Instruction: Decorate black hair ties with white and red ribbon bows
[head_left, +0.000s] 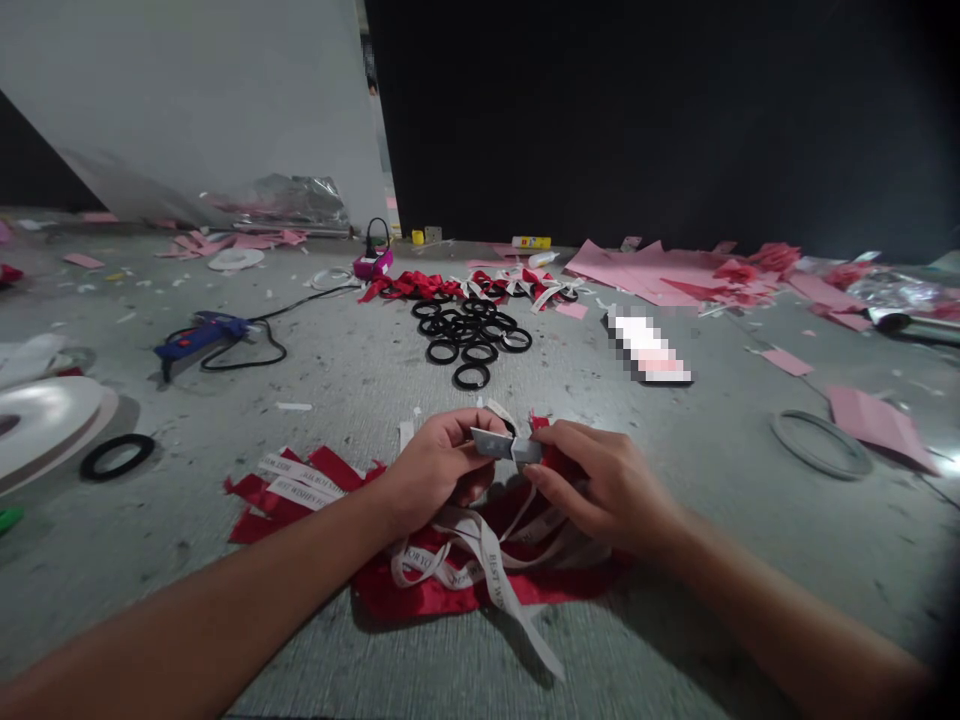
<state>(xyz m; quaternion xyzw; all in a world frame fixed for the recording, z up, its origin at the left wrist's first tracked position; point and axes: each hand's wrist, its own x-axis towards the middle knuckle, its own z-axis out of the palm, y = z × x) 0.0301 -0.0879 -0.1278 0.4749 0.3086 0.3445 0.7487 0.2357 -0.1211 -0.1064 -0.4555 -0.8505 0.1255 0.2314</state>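
My left hand (435, 465) is closed, its fingertips pinching a white ribbon (497, 410) with a small dark curve beside it, perhaps part of a black ring. In my right hand (600, 475) is a flat grey metal blade (495, 443) with red showing at its base under the fingers. A thin white strip crosses the blade, close to the left fingertips. Below both hands, loose white printed ribbons (491, 570) lie over red fabric (420, 595). Cut red and white ribbon pieces (315, 480) are piled at the left. My palms hide part of the ribbons.
Black rings (471, 376) lie heaped ahead, with red and white bows (427, 287) behind. A blue glue gun (199, 338) trails a cord to a purple power block (373, 262). Ribbon rolls (67, 420) stand left; pink paper (645, 270) and a blurred-out phone-like object (649, 345) lie right.
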